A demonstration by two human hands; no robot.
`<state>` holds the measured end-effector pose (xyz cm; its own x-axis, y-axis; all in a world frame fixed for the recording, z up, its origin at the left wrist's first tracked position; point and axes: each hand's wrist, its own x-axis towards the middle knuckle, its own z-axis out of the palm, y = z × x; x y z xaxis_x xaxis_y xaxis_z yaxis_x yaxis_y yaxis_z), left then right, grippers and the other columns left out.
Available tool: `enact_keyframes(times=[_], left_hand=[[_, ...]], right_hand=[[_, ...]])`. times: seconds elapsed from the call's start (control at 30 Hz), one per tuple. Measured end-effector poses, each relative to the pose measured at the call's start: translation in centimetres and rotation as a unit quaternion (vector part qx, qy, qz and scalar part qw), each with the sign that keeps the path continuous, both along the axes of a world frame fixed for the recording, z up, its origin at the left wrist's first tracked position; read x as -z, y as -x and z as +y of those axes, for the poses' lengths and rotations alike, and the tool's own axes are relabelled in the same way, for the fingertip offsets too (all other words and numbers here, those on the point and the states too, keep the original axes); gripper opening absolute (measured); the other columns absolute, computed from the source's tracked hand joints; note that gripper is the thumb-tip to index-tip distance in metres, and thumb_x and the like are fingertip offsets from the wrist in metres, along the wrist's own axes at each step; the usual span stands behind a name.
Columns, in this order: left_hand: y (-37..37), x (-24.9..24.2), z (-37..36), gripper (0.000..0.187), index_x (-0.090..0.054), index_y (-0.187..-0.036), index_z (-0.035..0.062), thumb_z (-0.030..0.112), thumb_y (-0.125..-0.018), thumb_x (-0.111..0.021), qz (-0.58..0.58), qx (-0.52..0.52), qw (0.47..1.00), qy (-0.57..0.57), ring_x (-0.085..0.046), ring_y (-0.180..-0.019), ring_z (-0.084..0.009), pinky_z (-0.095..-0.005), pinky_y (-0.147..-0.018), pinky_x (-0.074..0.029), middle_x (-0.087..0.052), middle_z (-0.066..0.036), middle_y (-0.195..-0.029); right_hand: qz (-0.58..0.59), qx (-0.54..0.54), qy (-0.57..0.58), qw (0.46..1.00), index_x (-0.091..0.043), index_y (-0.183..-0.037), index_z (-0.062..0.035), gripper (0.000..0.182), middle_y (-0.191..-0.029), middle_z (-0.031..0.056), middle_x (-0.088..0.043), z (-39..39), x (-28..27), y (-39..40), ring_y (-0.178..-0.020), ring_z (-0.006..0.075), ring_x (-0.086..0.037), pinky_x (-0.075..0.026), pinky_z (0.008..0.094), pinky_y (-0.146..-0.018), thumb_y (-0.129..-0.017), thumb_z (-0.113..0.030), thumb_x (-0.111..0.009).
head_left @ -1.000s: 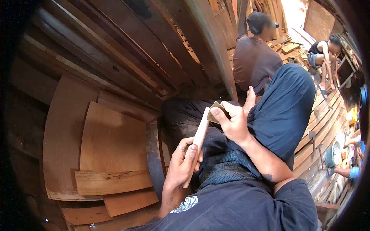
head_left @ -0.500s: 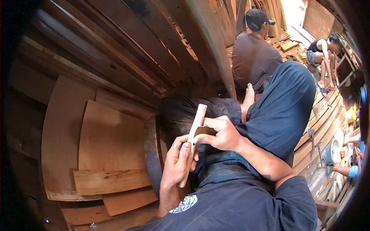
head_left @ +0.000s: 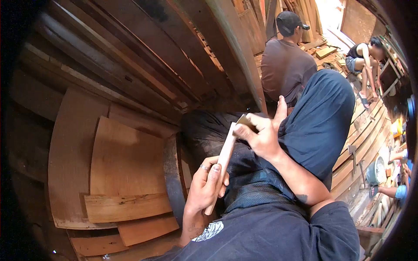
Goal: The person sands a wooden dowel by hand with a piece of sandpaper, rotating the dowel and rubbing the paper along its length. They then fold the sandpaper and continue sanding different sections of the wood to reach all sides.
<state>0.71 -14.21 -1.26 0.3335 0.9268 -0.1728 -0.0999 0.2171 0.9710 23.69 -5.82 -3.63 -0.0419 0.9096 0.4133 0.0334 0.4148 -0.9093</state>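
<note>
My left hand (head_left: 206,185) is closed around the lower part of a pale wooden stick (head_left: 227,150), which tilts up and away over my lap. A ring shows on one of its fingers. At the stick's far end, my right hand (head_left: 261,137) pinches a piece of sandpaper (head_left: 244,119), a thin brownish sheet bent between thumb and fingers. The sandpaper touches or nearly touches the tip of the stick; the exact contact is hidden by my thumb. Slight motion blur covers the right fingers.
Wooden panels (head_left: 128,156) lie at my left, below leaning planks (head_left: 143,56). One person (head_left: 287,65) sits ahead with their back to me; another person (head_left: 363,56) bends forward farther off. At right are a hammer (head_left: 352,152), a bucket (head_left: 372,172) and a third person's leg (head_left: 387,191).
My right hand has slid the sandpaper from the stick's middle up to its far end. My left hand keeps its hold, shifted only slightly.
</note>
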Motion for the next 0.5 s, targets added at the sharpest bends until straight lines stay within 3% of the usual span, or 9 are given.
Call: enact_keyframes(times=[0.07,0.1,0.17,0.27,0.3,0.4,0.43,0.5], left_hand=[[0.1,0.1,0.1,0.032,-0.059,-0.144,0.0025,0.025,-0.123,-0.048,-0.006,-0.006,1.000,-0.005,-0.056,-0.057,-0.0092,-0.0246,-0.054,-0.048,-0.067,-0.008,-0.085],[0.3,0.1,0.2,0.032,-0.059,-0.143,0.0023,0.025,-0.123,-0.049,-0.007,-0.015,1.000,-0.015,-0.056,-0.056,-0.0092,-0.0244,-0.054,-0.047,-0.067,-0.008,-0.085],[0.5,0.1,0.2,0.032,-0.059,-0.143,0.0016,0.025,-0.123,-0.049,-0.010,-0.021,1.000,-0.010,-0.056,-0.056,-0.0089,-0.0242,-0.053,-0.047,-0.068,-0.008,-0.085],[0.1,-0.1,0.0,0.032,-0.058,-0.143,0.0010,0.024,-0.122,-0.050,-0.006,-0.012,1.000,-0.003,-0.056,-0.056,-0.0090,-0.0248,-0.053,-0.048,-0.068,-0.008,-0.085],[0.2,0.0,0.1,0.032,-0.058,-0.144,0.0010,0.023,-0.122,-0.051,-0.013,-0.009,1.000,-0.007,-0.056,-0.056,-0.0088,-0.0246,-0.052,-0.048,-0.069,-0.008,-0.085],[0.2,0.3,0.0,0.032,-0.056,-0.146,0.0016,0.020,-0.120,-0.056,-0.023,-0.002,1.000,-0.019,-0.056,-0.055,-0.0071,-0.0231,-0.051,-0.047,-0.069,-0.007,-0.086],[0.3,0.3,0.0,0.032,-0.056,-0.146,0.0015,0.019,-0.120,-0.057,-0.013,-0.006,1.000,-0.020,-0.056,-0.054,-0.0068,-0.0228,-0.051,-0.047,-0.069,-0.007,-0.087],[0.6,0.2,0.2,0.032,-0.055,-0.147,0.0015,0.018,-0.119,-0.058,0.010,-0.018,0.999,-0.025,-0.055,-0.054,-0.0061,-0.0223,-0.051,-0.046,-0.069,-0.007,-0.087]], right_hand=[[-0.020,-0.075,-0.060,0.995,-0.082,-0.108,-0.0005,0.024,-0.093,0.0114,-0.085,-0.7,0.0,1.0,-0.081,0.0095,-0.076,-0.057,0.0293,-0.072,-0.101,-0.023,-0.087],[-0.088,-0.122,-0.050,0.987,-0.083,-0.110,-0.0012,0.021,-0.096,0.0137,-0.085,-1.3,-0.3,0.7,-0.083,0.0106,-0.078,-0.058,0.0293,-0.073,-0.101,-0.020,-0.087],[-0.106,-0.124,-0.040,0.986,-0.082,-0.108,-0.0008,0.021,-0.095,0.0110,-0.085,-1.2,-0.3,1.0,-0.083,0.0095,-0.076,-0.058,0.0294,-0.073,-0.102,-0.020,-0.086],[0.051,-0.013,0.037,0.998,-0.080,-0.101,0.0004,0.027,-0.089,0.0033,-0.080,0.0,-0.9,0.1,-0.083,0.0053,-0.069,-0.057,0.0290,-0.073,-0.105,-0.026,-0.084],[0.053,-0.003,0.059,0.997,-0.080,-0.100,-0.0002,0.026,-0.087,0.0029,-0.079,-0.1,-1.0,-0.2,-0.082,0.0041,-0.067,-0.056,0.0289,-0.072,-0.104,-0.025,-0.085],[-0.022,-0.065,0.007,0.998,-0.080,-0.096,-0.0003,0.030,-0.077,0.0068,-0.076,-1.2,0.5,1.1,-0.072,0.0044,-0.062,-0.051,0.0308,-0.063,-0.099,-0.028,-0.090],[-0.114,-0.098,0.023,0.988,-0.079,-0.096,0.0002,0.031,-0.074,0.0088,-0.074,-1.4,-0.2,0.7,-0.071,0.0047,-0.062,-0.051,0.0307,-0.062,-0.097,-0.029,-0.092],[-0.117,-0.107,0.033,0.987,-0.080,-0.096,0.0001,0.031,-0.077,0.0061,-0.076,-0.9,-0.2,0.5,-0.073,0.0042,-0.063,-0.052,0.0296,-0.064,-0.100,-0.029,-0.090]])
